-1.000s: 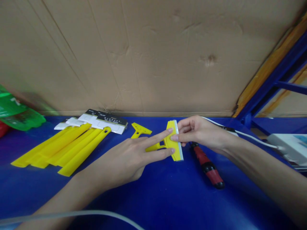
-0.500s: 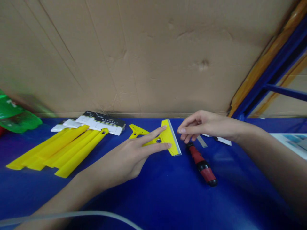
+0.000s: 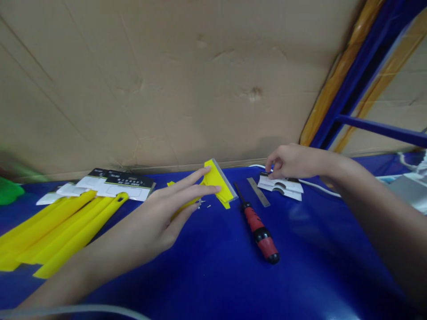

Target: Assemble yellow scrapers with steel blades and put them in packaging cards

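Observation:
A yellow scraper head (image 3: 217,180) with a clear or silvery edge strip is held in my left hand (image 3: 173,204), two fingers stretched across its face and the thumb lower down. More yellow plastic lies partly hidden beneath that hand, and small screws (image 3: 200,203) rest beside the thumb. My right hand (image 3: 288,163) has its fingers curled together at the upper edge of white and black packaging cards (image 3: 284,187); it appears to pinch one. Between the hands lie a red and black screwdriver (image 3: 259,231) and a flat metal blade (image 3: 259,192).
Several yellow handles (image 3: 80,222) with black and white header cards (image 3: 128,184) lie at the left. A green bottle (image 3: 10,191) stands at the far left. Cardboard (image 3: 187,89) backs the blue table (image 3: 213,275). A white cable (image 3: 322,190) runs behind the cards; a blue frame (image 3: 376,124) rises right.
My right hand has moved away from the scraper head to the packaging cards. The left hand still holds the scraper, now tilted differently. The view has shifted rightward.

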### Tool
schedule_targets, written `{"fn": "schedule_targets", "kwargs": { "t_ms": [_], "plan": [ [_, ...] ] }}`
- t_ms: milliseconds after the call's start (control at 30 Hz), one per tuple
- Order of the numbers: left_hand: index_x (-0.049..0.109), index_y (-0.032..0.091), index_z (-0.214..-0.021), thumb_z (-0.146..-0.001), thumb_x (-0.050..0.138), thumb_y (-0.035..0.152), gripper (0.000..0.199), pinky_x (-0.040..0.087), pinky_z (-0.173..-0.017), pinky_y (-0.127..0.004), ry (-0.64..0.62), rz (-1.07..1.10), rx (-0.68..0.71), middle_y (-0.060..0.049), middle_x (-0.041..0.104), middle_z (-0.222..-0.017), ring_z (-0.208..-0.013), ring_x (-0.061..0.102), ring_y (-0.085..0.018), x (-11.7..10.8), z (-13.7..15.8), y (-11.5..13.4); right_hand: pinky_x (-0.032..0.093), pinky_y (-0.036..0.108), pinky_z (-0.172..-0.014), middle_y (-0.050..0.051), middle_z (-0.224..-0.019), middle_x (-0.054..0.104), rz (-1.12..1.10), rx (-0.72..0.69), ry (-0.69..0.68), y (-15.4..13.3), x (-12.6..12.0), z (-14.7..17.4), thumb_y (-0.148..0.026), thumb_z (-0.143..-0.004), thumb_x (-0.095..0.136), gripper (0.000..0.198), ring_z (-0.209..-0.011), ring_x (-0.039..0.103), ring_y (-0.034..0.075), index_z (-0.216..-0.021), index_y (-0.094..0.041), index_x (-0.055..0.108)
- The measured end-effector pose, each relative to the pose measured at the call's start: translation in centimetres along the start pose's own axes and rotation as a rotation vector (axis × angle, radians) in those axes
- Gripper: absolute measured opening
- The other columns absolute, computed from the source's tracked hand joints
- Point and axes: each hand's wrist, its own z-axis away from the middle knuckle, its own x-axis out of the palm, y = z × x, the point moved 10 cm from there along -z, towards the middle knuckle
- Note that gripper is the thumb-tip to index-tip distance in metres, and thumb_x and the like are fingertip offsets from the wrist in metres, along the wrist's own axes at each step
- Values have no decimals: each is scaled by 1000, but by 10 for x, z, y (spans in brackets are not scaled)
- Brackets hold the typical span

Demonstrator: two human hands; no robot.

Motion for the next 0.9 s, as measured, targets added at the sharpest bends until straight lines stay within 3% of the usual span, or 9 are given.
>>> {"fn": "schedule_targets", "kwargs": {
  "t_ms": [67, 100, 167, 233, 333, 500, 633, 733, 900],
  "plan": [
    [62, 43, -141, -103, 58, 31, 40, 60, -97, -40, -17, 214, -111, -3, 54, -159, -124, 66, -27, 8, -10, -3, 52, 36, -60, 7, -73, 79, 15, 28, 8, 7, -2, 0, -17, -70, 82, 12, -64, 71, 25, -81, -21, 83],
    [62, 42, -141, -102, 61, 34, 40, 63, -78, -30, -35, 378, -189, -5, 65, -145, -101, 73, -21, 16, -14, -5, 52, 35, -61, 8, -75, 79, 19, 36, 9, 10, -2, 0, -16, -70, 82, 13, -66, 72, 25, -82, -20, 83],
    [61, 39, -139, -98, 68, 36, 42, 50, -50, -18, -87, 764, -354, 0, 75, -99, -60, 62, -11, 38, -19, -8, 51, 34, -63, 9, -78, 79, 29, 43, 4, 16, -1, 2, -15, -69, 84, 17, -69, 73, 25, -85, -19, 83],
    [60, 36, -136, -96, 72, 32, 42, 39, -44, -13, -119, 1118, -482, 6, 62, -70, -48, 48, -6, 60, -21, -6, 51, 34, -66, 11, -85, 80, 44, 39, -7, 21, 1, 3, -16, -66, 87, 26, -76, 75, 27, -91, -17, 84],
    [58, 30, -136, -93, 74, 18, 48, 35, -43, -11, -100, 1439, -570, 7, 57, -69, -46, 43, -3, 80, -24, -4, 52, 36, -66, 13, -90, 81, 54, 23, -48, 29, 7, 3, -20, -55, 94, 43, -80, 75, 31, -97, -16, 84],
    [55, 27, -138, -91, 73, 9, 54, 35, -42, -13, -62, 1600, -602, 6, 54, -71, -46, 44, -4, 89, -26, -6, 52, 34, -67, 8, -90, 81, 2, -50, -52, 22, 9, -1, -27, -60, 91, 35, -80, 75, 28, -93, -22, 81],
    [53, 27, -141, -92, 71, 7, 57, 37, -44, -13, 24, 1629, -631, 5, 53, -70, -49, 44, -5, 83, -19, -14, 46, 30, -55, 3, -70, 77, -108, -150, -107, -18, 22, 2, -29, -75, 80, 10, -61, 70, 20, -77, -23, 72],
    [55, 29, -141, -92, 71, 7, 57, 37, -43, -13, 104, 1633, -644, 5, 54, -70, -48, 44, -5, 73, -8, -27, 43, 27, -53, -1, -54, 69, -197, -228, -145, -55, 39, 4, -33, -82, 77, 24, -52, 64, 16, -65, -23, 63],
    [55, 32, -141, -93, 69, 8, 55, 37, -46, -9, 182, 1608, -655, 5, 51, -65, -49, 48, -5, 55, 12, -51, 43, 26, -62, 0, -72, 73, -294, -340, 17, -100, 50, 2, -8, -78, 71, 16, -65, 65, 14, -75, -21, 63]
  ]
}}
